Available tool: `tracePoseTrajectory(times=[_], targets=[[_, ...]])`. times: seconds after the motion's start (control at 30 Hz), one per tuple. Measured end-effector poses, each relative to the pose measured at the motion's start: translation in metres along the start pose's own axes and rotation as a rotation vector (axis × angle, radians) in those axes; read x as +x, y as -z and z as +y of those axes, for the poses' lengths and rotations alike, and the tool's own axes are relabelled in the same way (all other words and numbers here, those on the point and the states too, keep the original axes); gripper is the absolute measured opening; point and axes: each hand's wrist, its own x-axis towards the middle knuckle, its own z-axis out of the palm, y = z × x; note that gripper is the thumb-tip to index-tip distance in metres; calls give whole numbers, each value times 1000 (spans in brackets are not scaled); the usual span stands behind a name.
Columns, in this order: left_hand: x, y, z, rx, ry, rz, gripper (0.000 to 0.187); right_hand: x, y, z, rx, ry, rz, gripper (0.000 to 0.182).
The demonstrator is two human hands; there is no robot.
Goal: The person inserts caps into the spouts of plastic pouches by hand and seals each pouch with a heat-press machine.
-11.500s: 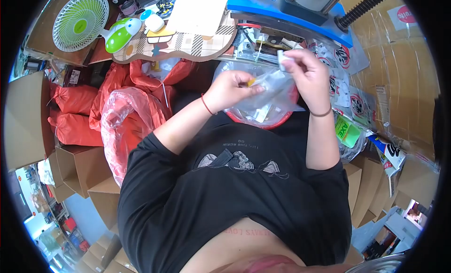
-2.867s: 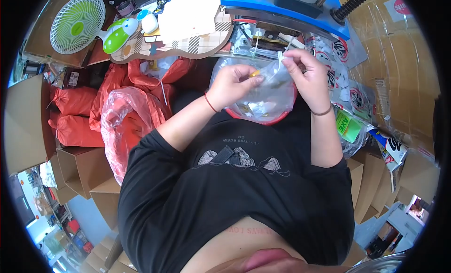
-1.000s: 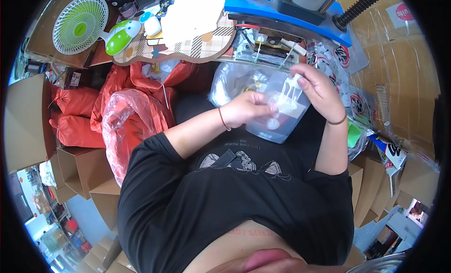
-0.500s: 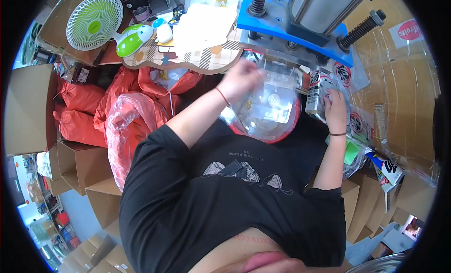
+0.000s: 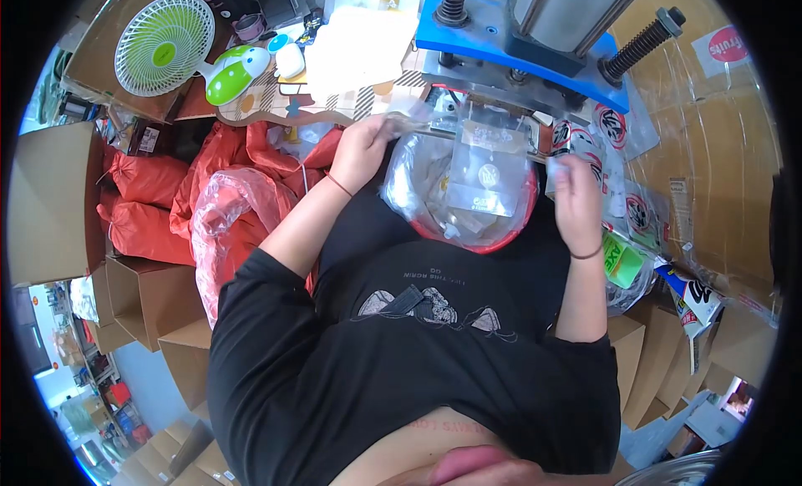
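My left hand [image 5: 361, 154] is closed on a blurred piece of clear plastic [image 5: 409, 117], left of the blue press. My right hand [image 5: 578, 203] has its fingers together beside a stack of clear bags with black and red print [image 5: 608, 127]; something pale and blurred shows at its fingertips, too unclear to name. Between the hands, a clear bag with white print [image 5: 489, 175] hangs from the front of the press [image 5: 518, 68]. Below it is a red-rimmed bin [image 5: 532, 203], lined with clear plastic and holding plastic scraps.
A green and white fan [image 5: 164, 47] stands at the upper left beside a patterned board [image 5: 334, 101]. Red bags [image 5: 150, 177] lie on the left. Cardboard boxes [image 5: 54, 202] surround the area, with a large taped one [image 5: 710, 168] at right. A green packet [image 5: 622, 260] is by my right wrist.
My left hand has moved left, away from the bin and press, with clear plastic in it. My right hand has shifted down and left from the printed bags.
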Motion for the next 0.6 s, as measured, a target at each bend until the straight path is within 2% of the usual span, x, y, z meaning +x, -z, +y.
tracePoseTrajectory(times=[0.07,0.13,0.23,0.27,0.33,0.4,0.43,0.47,0.5,0.6], targets=[[-1,4,26,-592,297,-277,16,10,-8,-19,31,180,-188,18],[4,11,60,-550,321,-389,17,20,-14,-35,48,232,-251,17],[-1,-7,82,-742,373,-449,18,31,-22,-43,448,-39,-15,18],[1,-5,96,-844,428,-488,18,35,-22,-46,446,-42,-12,18],[-3,-12,103,-897,444,-538,20,39,-21,-51,273,139,-23,18],[-10,-20,107,-1224,563,-640,24,39,-9,-35,172,155,-79,17],[-12,-24,108,-1259,581,-748,26,38,-3,-29,192,154,-200,17],[-16,-29,111,-1263,583,-745,26,36,2,-25,212,149,-324,18],[-19,-29,121,-1348,627,-783,26,35,10,-25,276,25,-487,24],[-18,-27,132,-1451,724,-882,22,30,17,-11,192,41,-380,27]])
